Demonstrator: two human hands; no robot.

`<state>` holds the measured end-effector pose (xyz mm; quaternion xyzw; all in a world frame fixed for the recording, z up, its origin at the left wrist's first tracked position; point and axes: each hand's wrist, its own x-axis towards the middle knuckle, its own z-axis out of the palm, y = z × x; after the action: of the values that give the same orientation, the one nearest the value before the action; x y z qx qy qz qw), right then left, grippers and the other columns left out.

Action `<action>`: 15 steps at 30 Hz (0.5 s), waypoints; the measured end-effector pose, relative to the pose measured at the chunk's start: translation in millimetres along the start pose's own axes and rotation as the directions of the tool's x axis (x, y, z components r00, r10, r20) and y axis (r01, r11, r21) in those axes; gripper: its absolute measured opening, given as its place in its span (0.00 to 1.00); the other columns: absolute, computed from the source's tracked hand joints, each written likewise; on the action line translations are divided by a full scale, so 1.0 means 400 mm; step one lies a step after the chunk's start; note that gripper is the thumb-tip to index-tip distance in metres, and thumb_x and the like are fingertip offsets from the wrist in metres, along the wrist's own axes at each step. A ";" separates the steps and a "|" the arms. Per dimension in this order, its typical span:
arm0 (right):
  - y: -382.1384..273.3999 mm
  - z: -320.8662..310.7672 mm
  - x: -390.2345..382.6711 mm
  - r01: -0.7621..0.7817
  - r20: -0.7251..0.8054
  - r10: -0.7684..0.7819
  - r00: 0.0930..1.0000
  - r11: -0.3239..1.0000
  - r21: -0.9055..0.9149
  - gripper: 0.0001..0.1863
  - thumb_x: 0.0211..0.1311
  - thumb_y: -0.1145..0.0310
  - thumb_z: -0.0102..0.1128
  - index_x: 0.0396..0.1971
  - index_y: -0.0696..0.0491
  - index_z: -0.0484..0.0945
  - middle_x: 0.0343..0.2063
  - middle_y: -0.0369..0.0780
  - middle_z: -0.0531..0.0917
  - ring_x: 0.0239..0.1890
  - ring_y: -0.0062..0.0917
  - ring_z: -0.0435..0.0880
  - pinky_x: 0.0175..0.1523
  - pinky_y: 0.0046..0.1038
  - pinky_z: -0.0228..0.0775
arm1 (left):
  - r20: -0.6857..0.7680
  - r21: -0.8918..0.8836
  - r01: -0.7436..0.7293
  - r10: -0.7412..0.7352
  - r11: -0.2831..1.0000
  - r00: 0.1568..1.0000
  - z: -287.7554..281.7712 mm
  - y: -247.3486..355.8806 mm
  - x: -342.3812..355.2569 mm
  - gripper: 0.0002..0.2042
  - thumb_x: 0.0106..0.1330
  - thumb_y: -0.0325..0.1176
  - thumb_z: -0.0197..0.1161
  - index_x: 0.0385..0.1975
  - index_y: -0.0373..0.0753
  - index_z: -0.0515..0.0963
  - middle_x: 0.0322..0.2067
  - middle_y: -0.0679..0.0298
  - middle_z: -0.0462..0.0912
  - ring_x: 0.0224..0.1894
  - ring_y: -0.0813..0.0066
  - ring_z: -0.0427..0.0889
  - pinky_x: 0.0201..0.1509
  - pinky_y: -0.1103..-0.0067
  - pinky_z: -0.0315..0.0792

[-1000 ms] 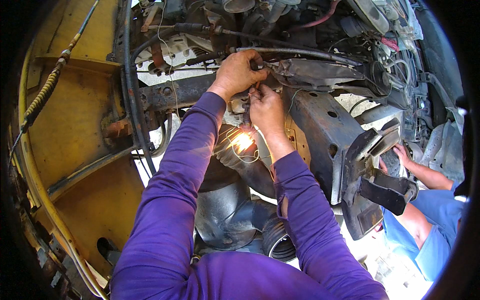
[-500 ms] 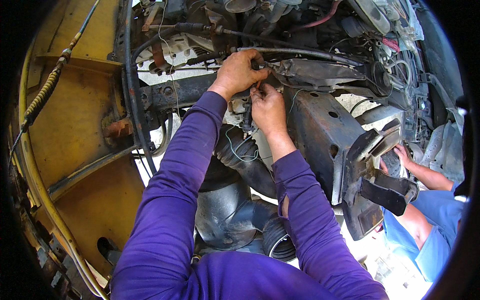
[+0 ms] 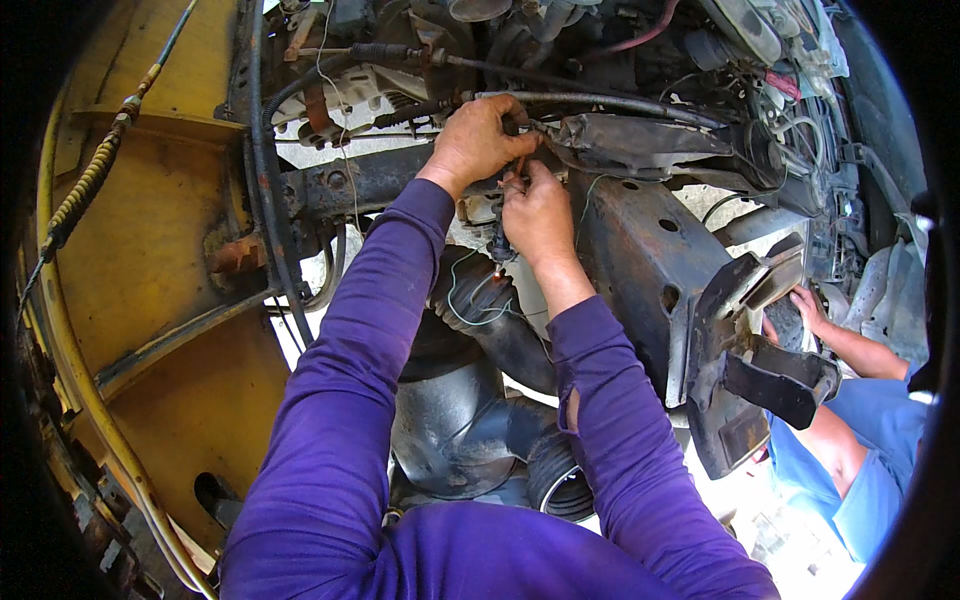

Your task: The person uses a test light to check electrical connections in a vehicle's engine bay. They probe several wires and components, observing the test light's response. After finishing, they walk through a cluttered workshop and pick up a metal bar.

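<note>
My left hand (image 3: 472, 145) is closed, its fingers curled round a small dark part just under the black cable bundle. Close beside it on the right, my right hand (image 3: 540, 220) is pinched, thumb and forefinger together near a small reddish-brown piece. What either hand grips is mostly hidden by the fingers. Below the fingers hangs a slim dark fitting (image 3: 500, 245) with an orange tip. A thin green wire (image 3: 483, 321) loops down beneath it, over a black ribbed rubber hose (image 3: 478, 293). Behind my wrists runs a dark metal crossbar (image 3: 375, 183).
A yellow metal panel (image 3: 180, 270) fills the left side, with a spring-wrapped cable (image 3: 85, 195). On the right is a dark steel frame rail (image 3: 640, 240) with holes and a black bracket (image 3: 775, 380). Beyond it, another person's arm (image 3: 860, 350) reaches in. A black canister (image 3: 450, 430) stands below.
The hanging fitting has shifted slightly, and its tip now shows orange. My right fingers have moved a little; my left hand stays almost in place.
</note>
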<state>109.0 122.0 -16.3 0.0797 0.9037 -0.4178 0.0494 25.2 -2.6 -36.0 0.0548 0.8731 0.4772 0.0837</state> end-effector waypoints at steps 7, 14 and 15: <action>-0.013 0.004 -0.001 -0.014 -0.034 0.012 0.999 0.999 -0.045 0.15 0.67 0.69 0.59 0.50 0.58 0.71 0.38 0.58 0.85 0.46 0.57 0.84 0.49 0.48 0.74 | -0.026 -0.054 -0.035 0.033 0.998 0.999 0.005 -0.012 -0.002 0.20 0.53 0.47 0.76 0.39 0.40 0.85 0.29 0.54 0.87 0.35 0.57 0.87 0.42 0.66 0.79; -0.015 -0.007 -0.013 -0.038 0.022 0.038 0.999 0.999 -0.037 0.13 0.68 0.68 0.57 0.48 0.57 0.70 0.39 0.59 0.84 0.46 0.58 0.83 0.49 0.50 0.73 | -0.031 -0.019 -0.034 0.033 0.999 0.999 0.013 -0.015 -0.009 0.20 0.54 0.47 0.75 0.40 0.40 0.85 0.29 0.55 0.86 0.35 0.57 0.87 0.42 0.67 0.79; -0.014 -0.009 -0.017 -0.040 0.024 0.041 0.999 0.998 -0.047 0.13 0.68 0.68 0.57 0.48 0.57 0.70 0.39 0.59 0.84 0.46 0.59 0.83 0.49 0.50 0.73 | -0.023 -0.018 -0.025 0.025 1.000 0.999 0.015 -0.016 -0.012 0.20 0.54 0.47 0.75 0.40 0.40 0.85 0.29 0.55 0.86 0.35 0.57 0.87 0.42 0.66 0.79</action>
<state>114.4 120.5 -8.9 0.0918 0.9106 -0.3966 0.0708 31.1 -1.9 -44.0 0.0595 0.8688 0.4867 0.0685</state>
